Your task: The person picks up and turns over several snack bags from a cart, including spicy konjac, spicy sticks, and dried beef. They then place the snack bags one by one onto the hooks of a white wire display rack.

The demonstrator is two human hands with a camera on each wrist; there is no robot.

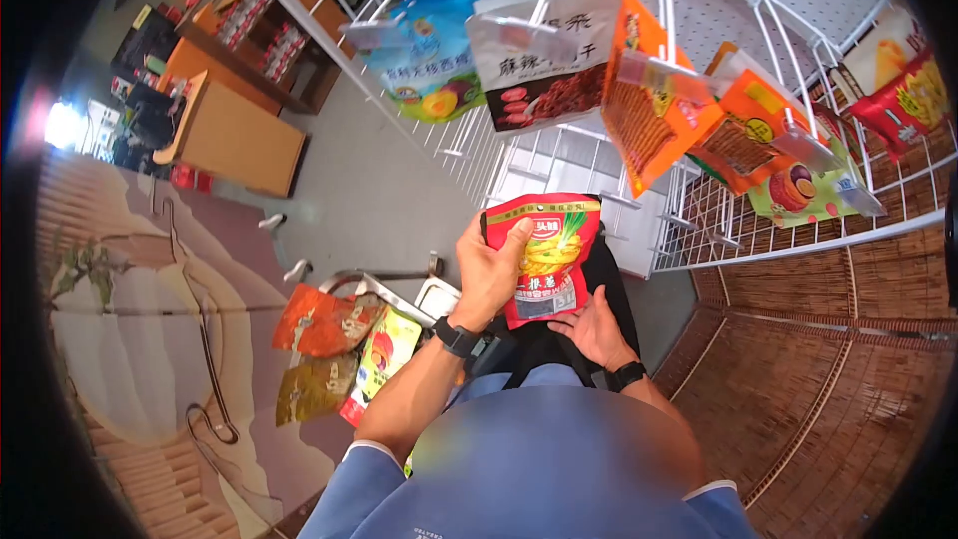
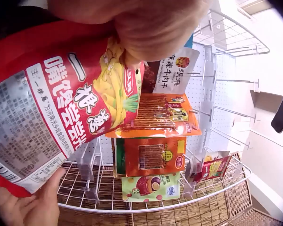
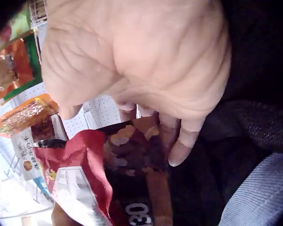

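My left hand (image 1: pixel 491 274) grips a red snack bag (image 1: pixel 544 284) by its left side, thumb across the front. Yellow food and green scallion are printed on the bag, and the left wrist view shows its white label panel close up. At the bag's lower right corner is my right hand (image 1: pixel 596 329), palm up with fingers loosely extended, fingertips right at the edge. In the right wrist view, a dark printed panel (image 3: pixel 132 165) with brown pieces and the number 30 shows beside the red bag, near the right hand's fingers.
Ahead stands a white wire rack (image 1: pixel 559 150) with hanging snacks: a blue bag (image 1: pixel 429 55), a white jerky bag (image 1: pixel 544 60), orange packets (image 1: pixel 649 100) and a green one (image 1: pixel 798 190). More packets (image 1: pixel 329 319) lie at my left. Woven matting (image 1: pixel 828 359) is at the right.
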